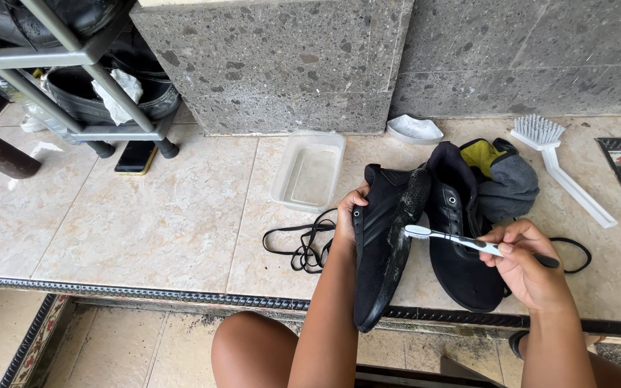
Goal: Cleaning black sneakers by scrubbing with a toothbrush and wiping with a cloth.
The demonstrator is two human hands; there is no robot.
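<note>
On the beige tiled ledge (145, 215), the black fabric sneaker (382, 244) stands tilted at centre, sole rightward, gripped at its collar by the left hand (346, 212). At its three o'clock, touching, lies a second black shoe (461, 237). The right hand (526, 262) pinches a white-headed toothbrush (447, 237), bristles against the sole.

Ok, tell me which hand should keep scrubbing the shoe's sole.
Right. The right hand already holds the toothbrush, bristles at the black shoe; the left hand is occupied gripping that shoe.
</note>
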